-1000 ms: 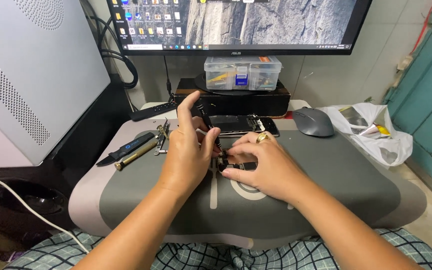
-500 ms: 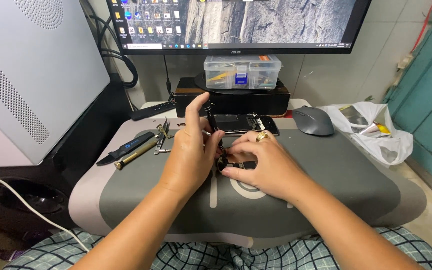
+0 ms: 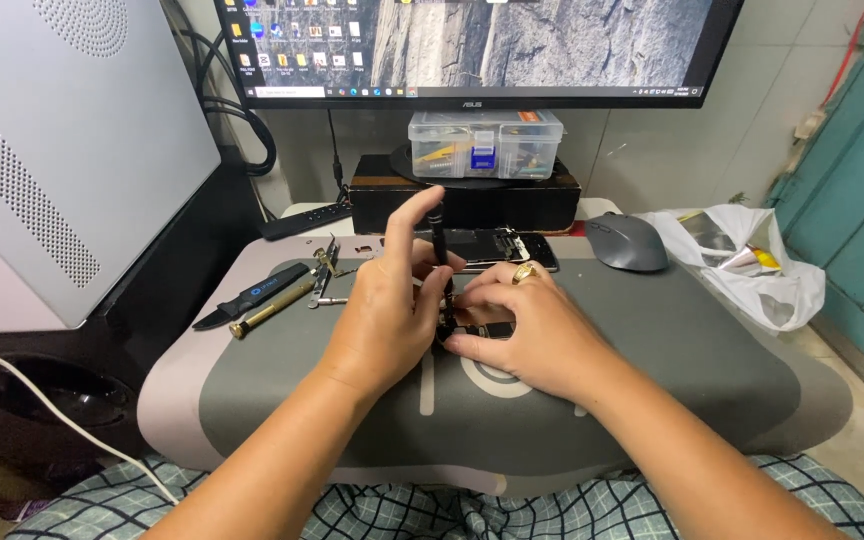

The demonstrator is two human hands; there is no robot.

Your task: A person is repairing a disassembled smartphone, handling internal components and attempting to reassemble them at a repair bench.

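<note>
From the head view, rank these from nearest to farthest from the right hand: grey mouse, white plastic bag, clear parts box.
From the right hand:
1. Grey mouse, on the pad, up and to its right.
2. Clear parts box, farther back under the monitor.
3. White plastic bag, far right, off the pad.

Hands [image 3: 472,320] met at mat [image 3: 652,400] centre; phone [image 3: 497,245] just behind them. Tools [image 3: 272,298] laid left; mouse [image 3: 627,242], bag [image 3: 752,270] right. Parts box [image 3: 485,145] set on stand [image 3: 512,200] under monitor [image 3: 482,45].

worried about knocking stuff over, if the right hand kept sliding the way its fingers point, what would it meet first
Probably the left hand: the right hand points left across the small dark part, already almost touching it.
</note>
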